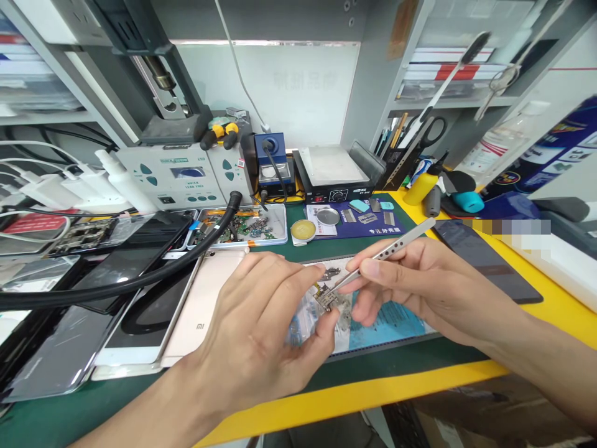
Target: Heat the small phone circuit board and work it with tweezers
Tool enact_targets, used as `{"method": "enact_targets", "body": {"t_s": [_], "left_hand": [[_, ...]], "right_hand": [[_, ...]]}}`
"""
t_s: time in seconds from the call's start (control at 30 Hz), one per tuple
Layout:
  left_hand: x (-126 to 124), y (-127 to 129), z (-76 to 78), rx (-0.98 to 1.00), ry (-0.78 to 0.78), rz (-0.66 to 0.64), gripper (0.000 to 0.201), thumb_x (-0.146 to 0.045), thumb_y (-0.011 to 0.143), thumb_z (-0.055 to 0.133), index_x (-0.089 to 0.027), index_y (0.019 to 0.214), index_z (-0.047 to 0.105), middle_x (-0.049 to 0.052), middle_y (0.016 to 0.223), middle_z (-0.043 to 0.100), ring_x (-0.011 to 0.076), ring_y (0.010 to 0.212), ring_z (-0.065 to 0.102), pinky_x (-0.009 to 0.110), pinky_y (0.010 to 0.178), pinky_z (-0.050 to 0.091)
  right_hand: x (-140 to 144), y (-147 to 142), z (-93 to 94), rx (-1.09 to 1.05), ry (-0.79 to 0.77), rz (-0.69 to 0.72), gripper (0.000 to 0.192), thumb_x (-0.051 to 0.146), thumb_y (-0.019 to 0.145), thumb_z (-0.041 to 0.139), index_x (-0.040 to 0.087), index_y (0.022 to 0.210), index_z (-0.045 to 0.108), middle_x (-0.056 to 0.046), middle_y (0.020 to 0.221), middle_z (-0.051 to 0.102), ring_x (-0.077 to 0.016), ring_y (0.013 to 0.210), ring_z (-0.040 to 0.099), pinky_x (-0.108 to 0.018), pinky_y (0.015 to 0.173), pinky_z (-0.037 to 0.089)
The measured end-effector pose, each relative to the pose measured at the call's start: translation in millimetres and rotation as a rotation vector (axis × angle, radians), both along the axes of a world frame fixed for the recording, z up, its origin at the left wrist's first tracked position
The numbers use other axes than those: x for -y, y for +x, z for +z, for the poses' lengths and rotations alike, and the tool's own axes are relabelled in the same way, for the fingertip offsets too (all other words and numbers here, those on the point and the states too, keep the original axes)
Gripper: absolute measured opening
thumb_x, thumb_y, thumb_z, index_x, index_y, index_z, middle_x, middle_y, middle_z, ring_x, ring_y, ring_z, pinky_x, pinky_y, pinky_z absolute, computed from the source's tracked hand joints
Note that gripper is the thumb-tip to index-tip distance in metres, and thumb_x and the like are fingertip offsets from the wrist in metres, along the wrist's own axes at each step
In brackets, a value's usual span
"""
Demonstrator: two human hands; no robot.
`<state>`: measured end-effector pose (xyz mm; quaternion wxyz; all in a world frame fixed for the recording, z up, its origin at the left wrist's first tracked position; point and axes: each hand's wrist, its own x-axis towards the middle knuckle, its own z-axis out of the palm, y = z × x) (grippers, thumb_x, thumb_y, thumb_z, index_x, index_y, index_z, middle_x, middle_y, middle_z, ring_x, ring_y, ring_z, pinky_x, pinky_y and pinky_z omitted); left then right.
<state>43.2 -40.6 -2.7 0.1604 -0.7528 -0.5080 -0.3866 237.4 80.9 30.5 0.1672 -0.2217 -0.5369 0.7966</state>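
Note:
Between the thumb and fingers of my left hand [261, 323] is a small circuit board [326, 298], gripped by its edges and raised over the mat. My right hand [420, 280] is closed pen-like around a slim metal tool [396, 246] with a row of holes along its handle. The tool slants down to the left, and its thin tip meets the board or lies just over it. Whether it is a scalpel, a pry tool or tweezers I cannot make out. Below both hands lies a work pad [387, 326] with blue and white areas, partly covered by my fingers.
Several phones and phone parts, including a pink back cover [200, 311], lie at left under a black hose [186, 258]. A tray of small parts [252, 227], a round yellow tin [303, 231] and a heating plate [333, 168] stand behind. A dark phone screen [485, 258] is at right.

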Motion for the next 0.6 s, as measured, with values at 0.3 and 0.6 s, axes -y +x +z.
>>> {"method": "enact_targets", "body": {"t_s": [0.3,0.6], "left_hand": [[1.2,0.2,0.3,0.016,0.003,-0.008,0.038,-0.019,0.078,0.078,-0.008,0.112,0.064,0.011,0.093,0.071,0.023,0.085,0.066,0.041,0.08,0.054],[1.3,0.8,1.8,0.013,0.031,-0.014,0.037,-0.018,0.077,0.079,-0.004,0.109,0.067,0.012,0.091,0.071,0.0234,0.085,0.066,0.043,0.079,0.055]], "right_hand": [[-0.1,2.5,1.5,0.002,-0.016,-0.002,0.015,0.026,0.091,0.077,0.011,0.091,0.078,-0.009,0.082,0.081,-0.0154,0.066,0.078,-0.018,0.064,0.063],[0.2,2.1,3.1,0.016,0.021,-0.023,0.018,0.027,0.093,0.075,0.01,0.088,0.08,-0.01,0.076,0.08,-0.0149,0.064,0.077,-0.016,0.063,0.063]]}}
